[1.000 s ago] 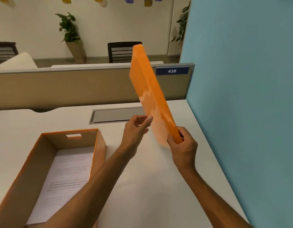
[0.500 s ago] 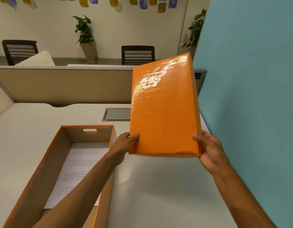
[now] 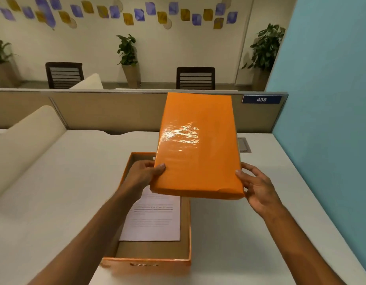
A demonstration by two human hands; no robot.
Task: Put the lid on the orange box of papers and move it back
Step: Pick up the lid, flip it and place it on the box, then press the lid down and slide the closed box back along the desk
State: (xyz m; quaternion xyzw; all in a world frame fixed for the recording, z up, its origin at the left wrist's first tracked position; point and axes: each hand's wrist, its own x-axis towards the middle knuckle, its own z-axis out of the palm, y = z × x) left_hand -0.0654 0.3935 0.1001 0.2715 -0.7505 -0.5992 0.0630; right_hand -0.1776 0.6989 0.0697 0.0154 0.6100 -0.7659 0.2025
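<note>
The glossy orange lid (image 3: 196, 145) hangs in the air, top face towards me, tilted up at its far end. My left hand (image 3: 144, 173) grips its near left edge and my right hand (image 3: 257, 186) its near right corner. Below it stands the open orange box (image 3: 149, 262) on the white desk, with a printed sheet of paper (image 3: 155, 219) lying flat inside. The lid covers the box's far right part and is apart from its rim.
A beige partition (image 3: 108, 112) with a blue 438 tag (image 3: 261, 99) closes the desk's far side. A blue wall panel (image 3: 330, 124) runs along the right. A grey cable hatch (image 3: 244, 144) sits by the far right. A cream divider (image 3: 24, 140) slopes at left.
The lid has turned from edge-on and upright to top face up, and has moved left over the box. Both hands have shifted left with it.
</note>
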